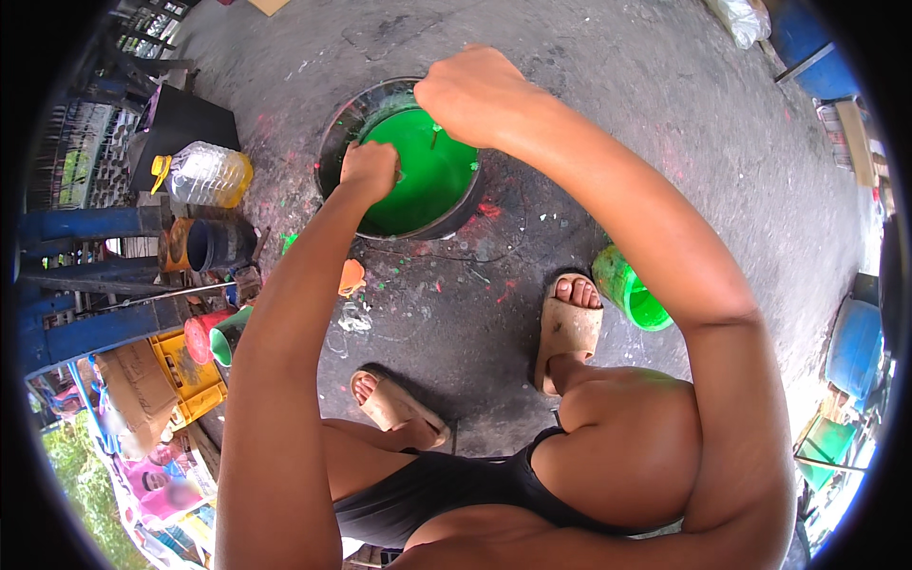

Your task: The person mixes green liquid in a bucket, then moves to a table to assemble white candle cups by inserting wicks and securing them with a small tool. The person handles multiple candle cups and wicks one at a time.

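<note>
A round dark metal pot (334,142) full of bright green liquid (418,195) stands on the floor in front of me. Over its left side, my left hand (371,168) is closed with the knuckles up. A tiny pale bit shows beside the fingers, too small to name. My right hand (472,95) makes a fist above the pot's far right rim; whatever it may grip is hidden beneath it. Close below that fist, a short thin dark piece (435,138) shows against the green liquid.
A green-smeared bucket (619,275) lies tipped by my right sandal (570,331). To the left are a clear jug with a yellow cap (204,175), a dark bucket (217,245), a yellow crate (195,375) and an orange cup (351,276). Blue barrels (853,350) line the right.
</note>
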Tool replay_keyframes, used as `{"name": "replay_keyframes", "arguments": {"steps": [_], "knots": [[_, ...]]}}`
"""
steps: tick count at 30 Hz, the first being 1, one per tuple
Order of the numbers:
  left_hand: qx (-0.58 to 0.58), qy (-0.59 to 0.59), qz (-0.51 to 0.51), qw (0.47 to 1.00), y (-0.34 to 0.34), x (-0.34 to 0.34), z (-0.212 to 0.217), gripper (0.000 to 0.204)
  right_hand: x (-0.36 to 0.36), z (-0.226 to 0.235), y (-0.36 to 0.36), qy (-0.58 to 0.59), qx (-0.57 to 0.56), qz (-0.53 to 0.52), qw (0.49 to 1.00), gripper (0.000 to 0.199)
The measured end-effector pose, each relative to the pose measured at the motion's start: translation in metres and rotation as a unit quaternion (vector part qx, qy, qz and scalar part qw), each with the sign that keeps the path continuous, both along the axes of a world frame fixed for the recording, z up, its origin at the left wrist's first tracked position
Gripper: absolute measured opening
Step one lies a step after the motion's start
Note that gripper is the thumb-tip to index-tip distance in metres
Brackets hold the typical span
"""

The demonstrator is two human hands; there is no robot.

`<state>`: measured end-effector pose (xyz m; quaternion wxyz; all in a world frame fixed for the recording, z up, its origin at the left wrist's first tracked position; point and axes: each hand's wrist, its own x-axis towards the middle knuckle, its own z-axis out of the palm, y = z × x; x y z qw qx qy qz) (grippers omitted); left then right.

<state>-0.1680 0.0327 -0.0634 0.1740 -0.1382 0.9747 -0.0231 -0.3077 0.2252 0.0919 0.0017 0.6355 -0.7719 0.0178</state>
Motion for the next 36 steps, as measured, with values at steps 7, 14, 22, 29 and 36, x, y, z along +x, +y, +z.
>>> {"name": "replay_keyframes", "arguments": {"steps": [7, 14, 22, 29, 36], "knots": [[0.049, 0.085, 0.003, 0.995, -0.004, 0.015, 0.055, 0.015, -0.004, -0.002, 0.006, 0.002, -0.020, -0.014, 1.000, 0.007], [0.300, 0.240, 0.181, 0.905, 0.005, 0.071, 0.167, 0.021, 0.001, 0.002, 0.000, 0.008, -0.053, -0.004, 0.999, 0.007], [0.507, 0.342, 0.293, 0.736, 0.046, 0.147, 0.239, 0.022, 0.016, -0.002, -0.010, 0.008, -0.053, 0.022, 0.998, 0.005], [0.444, 0.472, 0.236, 0.724, 0.062, 0.173, 0.226, 0.017, 0.020, -0.022, -0.010, 0.026, -0.041, 0.031, 0.998, 0.004], [0.177, 0.534, 0.153, 0.812, 0.059, 0.151, 0.217, 0.015, 0.019, -0.028, -0.011, 0.036, -0.030, 0.024, 0.999, 0.004]]}}
